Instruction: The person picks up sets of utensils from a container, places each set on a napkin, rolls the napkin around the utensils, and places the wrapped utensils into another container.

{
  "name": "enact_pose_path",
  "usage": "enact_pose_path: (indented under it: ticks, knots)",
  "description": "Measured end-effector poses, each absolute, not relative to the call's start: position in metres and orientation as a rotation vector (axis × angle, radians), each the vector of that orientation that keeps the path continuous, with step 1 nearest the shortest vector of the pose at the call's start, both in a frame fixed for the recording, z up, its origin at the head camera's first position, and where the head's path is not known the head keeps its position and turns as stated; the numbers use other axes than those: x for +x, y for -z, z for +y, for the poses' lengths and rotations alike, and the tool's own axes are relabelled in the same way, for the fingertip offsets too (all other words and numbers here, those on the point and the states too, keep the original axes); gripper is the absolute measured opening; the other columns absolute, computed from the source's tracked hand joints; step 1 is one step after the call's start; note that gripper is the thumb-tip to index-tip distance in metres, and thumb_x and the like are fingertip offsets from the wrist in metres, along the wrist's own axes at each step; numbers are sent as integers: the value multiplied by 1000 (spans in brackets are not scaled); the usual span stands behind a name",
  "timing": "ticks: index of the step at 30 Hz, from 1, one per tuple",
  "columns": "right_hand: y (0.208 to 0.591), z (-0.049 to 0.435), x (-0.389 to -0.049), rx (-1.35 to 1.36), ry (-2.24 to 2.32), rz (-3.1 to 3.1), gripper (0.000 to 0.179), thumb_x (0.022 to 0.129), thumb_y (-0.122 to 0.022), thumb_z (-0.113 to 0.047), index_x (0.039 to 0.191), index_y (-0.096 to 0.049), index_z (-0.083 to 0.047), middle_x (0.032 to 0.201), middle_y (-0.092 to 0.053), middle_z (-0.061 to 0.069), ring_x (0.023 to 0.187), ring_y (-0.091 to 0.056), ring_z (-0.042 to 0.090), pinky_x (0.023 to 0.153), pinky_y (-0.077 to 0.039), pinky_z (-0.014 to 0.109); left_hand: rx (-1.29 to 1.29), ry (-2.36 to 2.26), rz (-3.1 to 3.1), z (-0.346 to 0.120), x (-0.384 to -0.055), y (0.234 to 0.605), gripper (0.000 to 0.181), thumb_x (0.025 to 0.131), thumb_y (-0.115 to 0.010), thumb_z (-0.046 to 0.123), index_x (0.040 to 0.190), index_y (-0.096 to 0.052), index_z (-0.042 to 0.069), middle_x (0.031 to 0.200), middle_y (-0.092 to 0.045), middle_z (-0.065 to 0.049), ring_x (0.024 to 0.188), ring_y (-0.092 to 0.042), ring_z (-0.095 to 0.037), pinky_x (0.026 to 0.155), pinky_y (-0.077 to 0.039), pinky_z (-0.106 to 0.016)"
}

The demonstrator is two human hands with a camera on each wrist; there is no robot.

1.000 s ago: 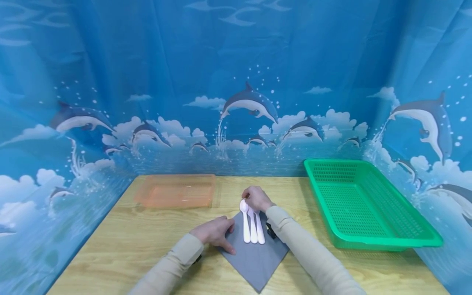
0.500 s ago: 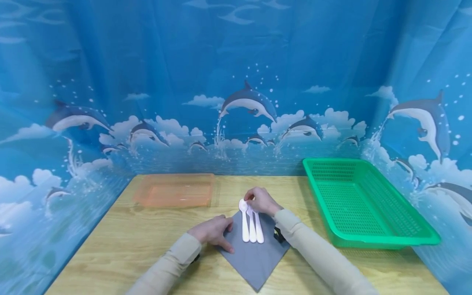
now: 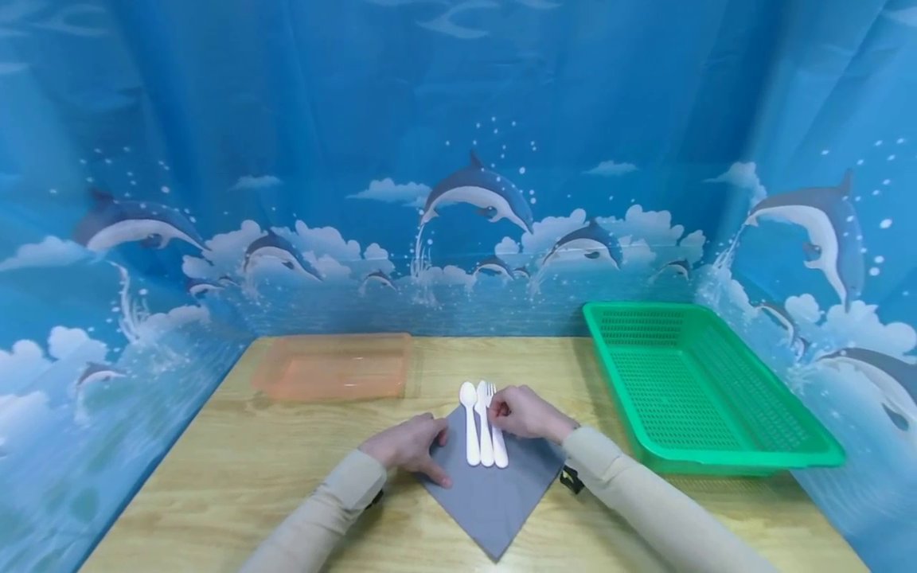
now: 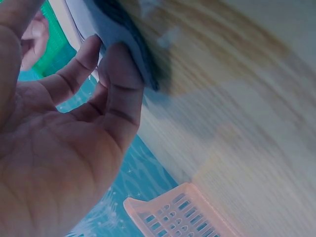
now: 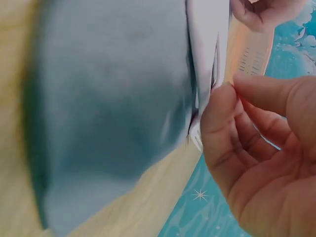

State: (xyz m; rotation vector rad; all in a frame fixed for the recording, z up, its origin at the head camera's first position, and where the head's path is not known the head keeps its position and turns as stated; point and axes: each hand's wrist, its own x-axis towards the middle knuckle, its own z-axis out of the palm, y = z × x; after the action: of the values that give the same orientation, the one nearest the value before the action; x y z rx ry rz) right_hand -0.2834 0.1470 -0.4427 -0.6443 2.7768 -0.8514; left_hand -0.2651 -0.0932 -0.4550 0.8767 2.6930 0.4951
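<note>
A grey folded napkin (image 3: 494,509) lies diamond-wise on the table with a white spoon (image 3: 470,426), knife (image 3: 484,434) and fork (image 3: 500,455) side by side on it, heads pointing away and reaching past its far corner. My left hand (image 3: 410,450) rests at the napkin's left edge, thumb spread from the fingers; in the left wrist view its fingertips touch the cloth edge. Curled over the fork, my right hand (image 3: 526,412) has thumb and index together at its neck. The fork's tines show beside the index finger in the right wrist view.
A translucent orange basket (image 3: 337,390) sits at the back left. On the right stands a large green perforated basket (image 3: 738,460). Behind the wooden table (image 3: 215,477) hangs a blue dolphin-printed curtain (image 3: 458,95).
My right hand has moved from over the utensil heads toward me and right, to the fork's neck, uncovering the knife tip and tines. The left hand stays at the napkin's edge.
</note>
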Motion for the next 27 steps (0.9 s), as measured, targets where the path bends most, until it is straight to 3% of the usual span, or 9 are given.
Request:
enact_pose_path:
  ticks: [10, 17, 22, 25, 27]
  knots:
    - [447, 178, -257, -864, 706, 2560, 13, 83, -74, -5, 79, -64, -11, 71, -58, -9, 64, -51, 1, 60, -45, 18, 904, -471, 2684, -95, -263, 453, 47, 66, -91, 34, 90, -55, 14, 84, -50, 0, 73, -45, -11, 63, -39, -23]
    - [450, 189, -251, -843, 723, 2518, 15, 82, -75, -4, 85, -64, -13, 76, -57, -8, 70, -51, 2, 64, -46, 20, 963, -428, 2680, -94, -262, 449, 37, 71, -88, 27, 92, -62, 13, 86, -56, 2, 75, -49, -9, 68, -45, -23]
    - [452, 189, -249, -840, 731, 2523, 17, 79, -75, -2, 84, -64, -13, 76, -57, -6, 69, -50, 2, 64, -45, 20, 1096, -493, 2529, -92, -262, 451, 18, 77, -80, 5, 86, -66, 14, 79, -62, 6, 72, -54, -2, 67, -48, -19]
    - [452, 189, -248, -852, 731, 2517, 17, 79, -75, -1, 83, -64, -13, 74, -56, -7, 68, -49, 2, 62, -44, 19, 1113, -533, 2445, -92, -259, 451, 21, 78, -73, -4, 83, -66, 15, 75, -61, 7, 68, -52, 0, 63, -47, -17]
    - [452, 188, -248, -863, 727, 2511, 16, 80, -74, -1, 83, -64, -13, 74, -56, -7, 67, -49, 1, 62, -44, 19, 1100, -554, 2423, -93, -258, 450, 21, 76, -74, -2, 82, -66, 16, 73, -59, 7, 66, -50, 0, 61, -44, -17]
